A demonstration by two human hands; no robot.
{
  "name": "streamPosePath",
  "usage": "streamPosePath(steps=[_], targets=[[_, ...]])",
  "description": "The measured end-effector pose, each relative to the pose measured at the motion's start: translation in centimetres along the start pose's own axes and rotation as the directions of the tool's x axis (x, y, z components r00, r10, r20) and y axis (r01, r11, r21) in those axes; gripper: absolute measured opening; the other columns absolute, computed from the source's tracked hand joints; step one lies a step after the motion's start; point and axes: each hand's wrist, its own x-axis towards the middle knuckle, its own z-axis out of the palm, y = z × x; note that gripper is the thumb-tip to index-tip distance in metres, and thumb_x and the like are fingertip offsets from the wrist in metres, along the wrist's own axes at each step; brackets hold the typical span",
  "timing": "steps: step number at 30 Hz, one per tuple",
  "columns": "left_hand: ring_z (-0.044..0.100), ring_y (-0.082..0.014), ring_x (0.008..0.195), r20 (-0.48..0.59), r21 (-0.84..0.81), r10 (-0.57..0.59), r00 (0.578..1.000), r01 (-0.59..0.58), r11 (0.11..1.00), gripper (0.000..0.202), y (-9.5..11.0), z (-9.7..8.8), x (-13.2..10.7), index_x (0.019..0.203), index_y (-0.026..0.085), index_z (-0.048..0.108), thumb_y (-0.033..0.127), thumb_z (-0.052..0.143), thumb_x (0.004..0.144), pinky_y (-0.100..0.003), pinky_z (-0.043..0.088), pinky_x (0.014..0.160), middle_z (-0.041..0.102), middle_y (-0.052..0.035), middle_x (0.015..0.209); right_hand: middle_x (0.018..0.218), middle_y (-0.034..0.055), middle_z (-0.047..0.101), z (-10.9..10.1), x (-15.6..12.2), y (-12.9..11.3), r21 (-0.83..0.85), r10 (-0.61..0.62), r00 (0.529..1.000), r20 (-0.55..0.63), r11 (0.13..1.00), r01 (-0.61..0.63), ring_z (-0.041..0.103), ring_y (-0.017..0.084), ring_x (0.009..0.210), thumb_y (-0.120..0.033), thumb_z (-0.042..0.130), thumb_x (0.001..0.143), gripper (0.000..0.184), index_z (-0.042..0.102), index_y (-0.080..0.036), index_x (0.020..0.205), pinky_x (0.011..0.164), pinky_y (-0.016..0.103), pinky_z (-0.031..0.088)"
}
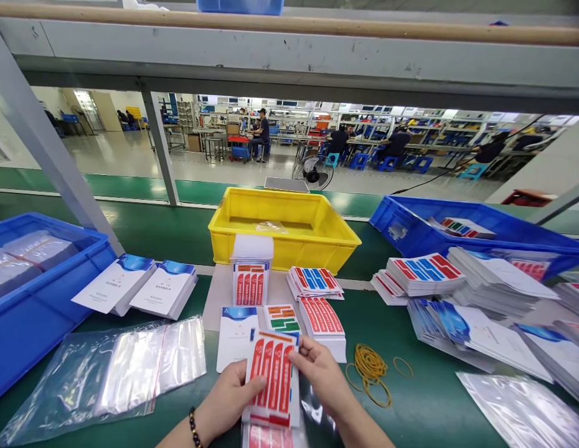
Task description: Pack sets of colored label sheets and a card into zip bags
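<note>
A small set of red-and-white label sheets (274,376) is held upright in front of me. My left hand (226,395) grips its left edge, thumb across the front. At the upper right corner, my right hand (323,372) pinches the same set. Edges of other coloured sheets peek out behind it. Beneath, a clear plastic bag (271,437) with red labels showing lies on the table. Just beyond are a white-and-blue booklet (238,330), an orange-and-green label sheet (281,318), a pile of red label sheets (322,320) and a pile of blue-and-red ones (316,281).
A yellow bin (284,246) stands at the back, between a left blue bin (42,317) and a right blue bin (462,239). Rubber bands (370,367) lie right of my hands, clear bags (131,367) left. Booklet stacks (485,330) fill the right side. A shelf beam (289,53) crosses overhead.
</note>
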Motion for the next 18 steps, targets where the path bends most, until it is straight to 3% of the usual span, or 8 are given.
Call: streamPosePath(steps=[3, 5, 9, 14, 18], targets=[[0.055, -0.0162, 0.069, -0.064, 0.401, 0.067, 0.996, -0.036, 0.915, 0.009, 0.57, -0.33, -0.15, 0.072, 0.014, 0.063, 0.022, 0.060, 0.070, -0.025, 0.041, 0.063, 0.063, -0.0017, 0.071, 0.074, 0.0031, 0.068, -0.92, 0.67, -0.57, 0.090, -0.094, 0.953, -0.287, 0.988, 0.125, 0.063, 0.019, 0.064, -0.039, 0.076, 0.060, 0.035, 0.062, -0.018, 0.084, 0.060, 0.029, 0.051], [0.051, -0.0136, 0.064, -0.027, 0.569, 0.071, 0.997, -0.044, 0.821, 0.007, 0.85, -0.44, -0.30, 0.063, 0.015, 0.063, 0.014, 0.057, 0.067, -0.023, 0.038, 0.060, 0.057, 0.0010, 0.064, 0.075, 0.0024, 0.068, -1.22, 0.93, -0.81, 0.125, -0.113, 0.915, -0.386, 0.977, 0.174, 0.063, 0.018, 0.062, -0.039, 0.076, 0.059, 0.038, 0.061, -0.019, 0.088, 0.055, 0.027, 0.050], [0.052, -0.0145, 0.076, 0.127, 0.611, 0.127, 0.984, -0.178, 0.771, 0.014, 1.14, -0.42, -0.53, 0.067, 0.018, 0.066, 0.016, 0.053, 0.073, -0.023, 0.038, 0.071, 0.058, -0.0004, 0.073, 0.075, 0.0032, 0.068, -0.78, 0.84, -0.83, 0.121, -0.081, 0.951, -0.297, 0.985, 0.122, 0.063, 0.019, 0.061, -0.038, 0.077, 0.060, 0.039, 0.059, -0.018, 0.089, 0.051, 0.028, 0.050], [0.050, -0.0155, 0.078, 0.026, 0.499, 0.185, 0.982, -0.173, 0.849, 0.012, 0.93, -0.49, -0.38, 0.068, 0.017, 0.065, 0.023, 0.056, 0.074, -0.025, 0.039, 0.073, 0.051, -0.0020, 0.082, 0.075, 0.0031, 0.067, -0.65, 0.55, -1.01, 0.003, -0.107, 0.971, -0.213, 0.994, 0.110, 0.062, 0.017, 0.061, -0.040, 0.074, 0.063, 0.033, 0.058, -0.017, 0.082, 0.049, 0.023, 0.046], [0.047, -0.0157, 0.076, -0.025, 0.451, 0.218, 0.976, -0.184, 0.873, 0.012, 0.52, -0.35, -0.23, 0.063, 0.017, 0.061, 0.025, 0.058, 0.072, -0.025, 0.038, 0.072, 0.046, -0.0009, 0.078, 0.077, 0.0024, 0.066, -0.41, 0.41, -0.92, -0.035, -0.102, 0.991, -0.092, 0.995, 0.099, 0.061, 0.017, 0.068, -0.039, 0.071, 0.067, 0.029, 0.057, -0.018, 0.082, 0.059, 0.025, 0.047]])
